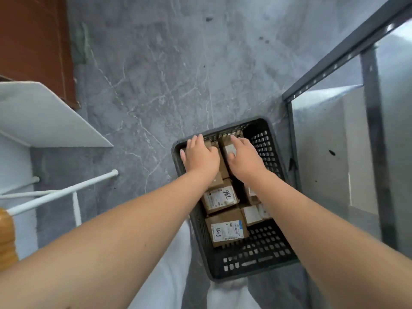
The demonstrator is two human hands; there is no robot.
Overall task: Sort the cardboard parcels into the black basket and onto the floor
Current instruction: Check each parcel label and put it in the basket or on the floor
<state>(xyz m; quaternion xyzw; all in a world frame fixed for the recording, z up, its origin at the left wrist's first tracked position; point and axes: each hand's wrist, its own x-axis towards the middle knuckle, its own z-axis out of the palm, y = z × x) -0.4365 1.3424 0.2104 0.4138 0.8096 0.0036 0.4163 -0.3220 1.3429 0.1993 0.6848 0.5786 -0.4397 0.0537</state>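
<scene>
The black basket (256,262) stands on the grey floor and holds several cardboard parcels with white labels. Both arms reach to its far end. My left hand (199,153) lies palm down with fingers spread on the far left parcel (223,166). Beside it, my right hand (244,158) rests with straight fingers on the far right parcel (229,149), thumb against its white label. Nearer to me lie a parcel marked "98L" (219,198) and another labelled parcel (226,229). The hands cover most of the two far parcels.
A grey metal shelf frame (370,134) stands close to the basket's right side. At the left are a white shelf (44,117) and white rails (64,190). Grey marbled floor (156,74) stretches beyond the basket. My white trousers (169,275) are below.
</scene>
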